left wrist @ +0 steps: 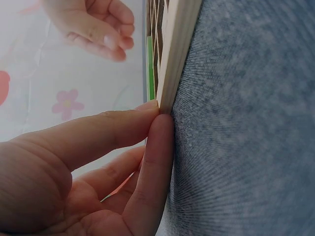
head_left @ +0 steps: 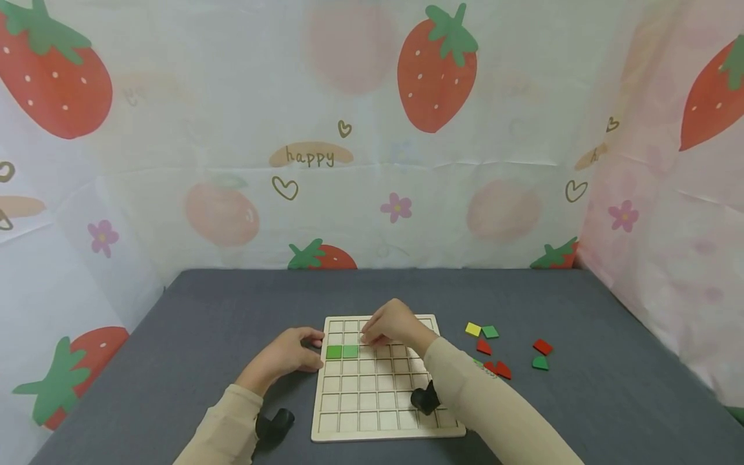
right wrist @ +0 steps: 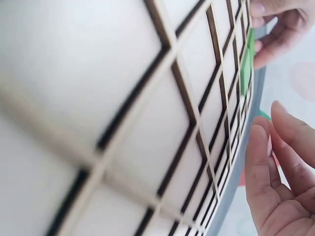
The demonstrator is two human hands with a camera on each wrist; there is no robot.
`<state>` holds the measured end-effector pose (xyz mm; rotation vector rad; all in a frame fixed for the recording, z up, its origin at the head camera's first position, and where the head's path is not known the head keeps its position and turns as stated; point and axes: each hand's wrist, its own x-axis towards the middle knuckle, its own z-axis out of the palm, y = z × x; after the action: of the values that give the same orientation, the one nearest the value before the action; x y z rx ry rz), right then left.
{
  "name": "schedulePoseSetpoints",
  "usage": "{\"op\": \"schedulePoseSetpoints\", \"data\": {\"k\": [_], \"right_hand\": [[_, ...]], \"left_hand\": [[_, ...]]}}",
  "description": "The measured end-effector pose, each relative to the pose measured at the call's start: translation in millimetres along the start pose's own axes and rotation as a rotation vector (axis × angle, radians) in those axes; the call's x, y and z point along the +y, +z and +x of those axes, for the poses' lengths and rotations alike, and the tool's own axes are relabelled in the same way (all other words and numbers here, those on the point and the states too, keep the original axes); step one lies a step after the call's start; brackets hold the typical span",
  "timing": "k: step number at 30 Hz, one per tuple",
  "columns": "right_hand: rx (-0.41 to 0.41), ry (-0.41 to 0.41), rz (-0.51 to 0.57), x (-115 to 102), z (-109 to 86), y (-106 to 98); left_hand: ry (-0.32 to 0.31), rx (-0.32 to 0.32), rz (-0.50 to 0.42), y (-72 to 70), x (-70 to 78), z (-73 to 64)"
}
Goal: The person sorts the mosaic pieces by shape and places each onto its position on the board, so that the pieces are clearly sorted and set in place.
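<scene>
A pale wooden grid board lies on the dark cloth, with two green square tiles side by side in cells near its left edge. My left hand holds the left rim; in the left wrist view, fingertips meet at the rim's top and side. Over the board's upper part hovers my right hand, its fingers pointing down and left. In the right wrist view, its thumb and fingers are loosely bent and apart, nothing visible between them.
Right of the board lie several loose flat pieces: a yellow one, a green one beside it, red pieces partly behind the right sleeve, and a red and green piece farther right. A strawberry-print curtain surrounds the table.
</scene>
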<state>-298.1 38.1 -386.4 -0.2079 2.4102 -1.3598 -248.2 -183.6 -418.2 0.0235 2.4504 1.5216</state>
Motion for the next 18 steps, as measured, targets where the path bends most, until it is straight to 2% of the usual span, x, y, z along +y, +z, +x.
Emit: {"op": "schedulePoseSetpoints", "data": {"k": [18], "right_hand": [[0.075, 0.027, 0.006, 23, -12.8, -58]], "left_hand": [[0.033, -0.034, -0.001, -1.8, 0.3, -0.7]]}}
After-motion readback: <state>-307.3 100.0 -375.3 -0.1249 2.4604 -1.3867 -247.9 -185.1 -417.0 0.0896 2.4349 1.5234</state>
